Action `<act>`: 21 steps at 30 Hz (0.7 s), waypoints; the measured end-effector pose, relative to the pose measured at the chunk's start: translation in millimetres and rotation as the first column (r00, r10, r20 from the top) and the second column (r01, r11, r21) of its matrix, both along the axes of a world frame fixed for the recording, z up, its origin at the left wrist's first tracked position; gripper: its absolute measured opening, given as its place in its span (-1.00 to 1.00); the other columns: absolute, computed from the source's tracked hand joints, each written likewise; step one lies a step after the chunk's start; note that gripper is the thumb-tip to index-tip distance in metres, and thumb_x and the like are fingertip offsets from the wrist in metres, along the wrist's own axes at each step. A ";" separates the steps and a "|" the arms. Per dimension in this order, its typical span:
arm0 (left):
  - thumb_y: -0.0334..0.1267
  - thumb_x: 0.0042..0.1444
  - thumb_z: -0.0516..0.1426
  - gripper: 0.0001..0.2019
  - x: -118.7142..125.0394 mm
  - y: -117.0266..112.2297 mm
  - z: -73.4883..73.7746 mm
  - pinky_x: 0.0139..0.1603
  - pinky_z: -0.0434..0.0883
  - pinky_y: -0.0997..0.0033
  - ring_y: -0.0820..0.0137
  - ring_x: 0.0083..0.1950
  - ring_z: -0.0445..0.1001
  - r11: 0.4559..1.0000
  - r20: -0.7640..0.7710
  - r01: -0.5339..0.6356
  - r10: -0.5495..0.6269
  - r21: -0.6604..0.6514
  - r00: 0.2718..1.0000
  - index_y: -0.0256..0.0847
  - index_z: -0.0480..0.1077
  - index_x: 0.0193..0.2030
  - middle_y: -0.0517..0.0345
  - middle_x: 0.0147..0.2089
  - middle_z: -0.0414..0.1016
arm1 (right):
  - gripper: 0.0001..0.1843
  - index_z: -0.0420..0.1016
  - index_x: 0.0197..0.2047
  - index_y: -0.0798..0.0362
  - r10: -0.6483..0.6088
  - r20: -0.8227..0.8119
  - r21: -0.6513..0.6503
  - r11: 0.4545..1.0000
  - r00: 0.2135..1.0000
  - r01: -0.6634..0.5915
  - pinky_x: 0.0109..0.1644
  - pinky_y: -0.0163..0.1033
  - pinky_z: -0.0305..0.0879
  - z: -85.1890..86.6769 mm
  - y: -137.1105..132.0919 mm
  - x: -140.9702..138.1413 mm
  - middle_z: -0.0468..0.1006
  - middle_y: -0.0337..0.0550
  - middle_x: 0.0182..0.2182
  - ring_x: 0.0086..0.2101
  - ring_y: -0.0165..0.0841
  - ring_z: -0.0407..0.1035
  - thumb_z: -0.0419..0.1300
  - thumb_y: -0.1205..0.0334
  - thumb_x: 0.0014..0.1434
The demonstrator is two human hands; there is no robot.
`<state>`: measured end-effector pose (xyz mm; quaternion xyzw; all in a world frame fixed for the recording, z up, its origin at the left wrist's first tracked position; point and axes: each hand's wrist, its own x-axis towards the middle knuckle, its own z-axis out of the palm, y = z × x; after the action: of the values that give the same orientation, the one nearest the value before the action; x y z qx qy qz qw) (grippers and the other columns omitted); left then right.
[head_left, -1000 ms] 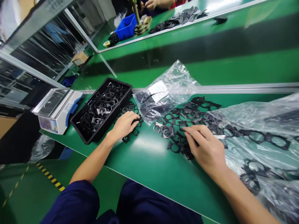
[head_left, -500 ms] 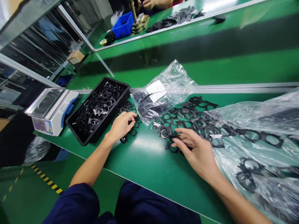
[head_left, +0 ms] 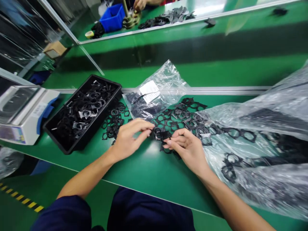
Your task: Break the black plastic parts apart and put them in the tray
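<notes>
My right hand (head_left: 191, 147) pinches a small black plastic part (head_left: 165, 135) between thumb and fingers, just above the table. My left hand (head_left: 132, 138) is closed, thumb and forefinger together, close to the left side of that part. Something dark shows at its fingertips, too small and blurred to name. Behind and beneath the hands spreads a loose pile of black plastic ring-shaped parts (head_left: 184, 114). Left of my left hand lies a smaller heap of similar parts (head_left: 113, 123).
A black tray (head_left: 84, 142) full of ring parts stands at left, beside a white scale (head_left: 32, 112). A labelled clear bag (head_left: 166, 81) lies behind the hands. Large plastic bags (head_left: 260, 102) cover the right side. Across the bench are a blue bin (head_left: 112, 19) and another person's hand (head_left: 139, 4).
My left hand has moved right, from the small heap to beside my right hand, and its fingertips have closed. My right hand still holds the black part. The view has shifted right.
</notes>
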<state>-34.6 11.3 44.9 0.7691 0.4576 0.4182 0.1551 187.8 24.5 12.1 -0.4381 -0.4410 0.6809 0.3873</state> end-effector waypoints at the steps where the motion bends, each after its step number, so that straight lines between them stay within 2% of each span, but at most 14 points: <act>1: -0.44 0.28 0.18 -0.86 10.4 -0.6 -3.8 -0.11 0.53 0.43 0.44 -0.18 0.57 0.999 0.012 0.045 -0.045 0.016 0.999 -0.22 0.54 -0.09 0.09 -0.20 0.61 | -0.47 0.41 -0.31 0.01 0.007 -0.005 -0.002 1.000 1.000 -0.007 -0.30 -0.25 0.54 0.0 0.0 0.1 0.68 -0.18 -0.47 -0.44 -0.27 0.63 0.54 -0.13 -0.11; 4: -0.44 0.28 0.18 -0.89 30.6 -0.7 -20.9 -0.06 0.53 0.40 0.41 -0.12 0.58 0.994 0.040 0.090 -0.092 0.059 0.995 -0.23 0.54 -0.15 0.05 -0.17 0.61 | -0.54 0.52 -0.30 0.04 0.025 -0.034 -0.012 1.000 0.999 -0.025 -0.31 -0.25 0.53 -1.3 0.2 0.7 0.64 -0.23 -0.50 -0.48 -0.32 0.60 0.54 -0.08 -0.08; 9: -0.41 0.30 0.17 -0.90 32.2 -1.3 -48.6 -0.10 0.53 0.36 0.39 -0.15 0.56 0.998 0.135 -0.041 0.034 0.048 0.990 -0.21 0.52 -0.12 0.08 -0.22 0.58 | -0.62 0.56 -0.21 0.02 -0.001 -0.072 -0.052 0.999 0.997 -0.003 -0.24 -0.25 0.56 -2.4 -1.4 0.7 0.67 -0.23 -0.41 -0.44 -0.37 0.59 0.52 0.02 0.00; 13: -0.42 0.30 0.17 -0.89 27.0 -4.8 -53.5 -0.10 0.52 0.35 0.38 -0.15 0.54 0.995 0.204 -0.093 0.085 0.031 0.975 -0.21 0.50 -0.11 0.09 -0.22 0.57 | -0.60 0.56 -0.15 0.00 -0.016 -0.074 -0.094 0.996 0.997 0.009 -0.22 -0.28 0.56 0.9 -5.3 0.0 0.70 -0.22 -0.37 -0.42 -0.39 0.60 0.53 0.05 0.00; 17: -0.47 0.28 0.16 -0.87 24.5 -8.3 -54.6 -0.12 0.52 0.38 0.41 -0.18 0.53 0.986 0.219 -0.089 0.057 0.138 0.974 -0.20 0.50 -0.13 0.12 -0.24 0.52 | -0.67 0.56 -0.25 0.00 -0.028 -0.046 -0.097 0.995 0.999 0.023 -0.32 -0.31 0.54 1.4 -7.7 -1.2 0.70 -0.25 -0.43 -0.50 -0.42 0.57 0.54 0.08 -0.01; 21: -0.47 0.29 0.16 -0.86 26.1 -11.5 -58.4 -0.17 0.53 0.44 0.44 -0.20 0.54 0.988 0.208 -0.035 0.004 0.148 0.978 -0.20 0.50 -0.10 0.10 -0.20 0.53 | -0.70 0.60 -0.33 0.00 -0.014 -0.066 -0.139 0.990 0.998 0.005 -0.37 -0.35 0.51 -1.7 -6.2 -3.0 0.68 -0.28 -0.48 -0.55 -0.46 0.52 0.56 0.08 -0.06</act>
<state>-8.5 -0.2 -13.5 0.7264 0.4135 0.5310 0.1390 184.8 18.2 10.3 -0.4431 -0.3775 0.7221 0.3737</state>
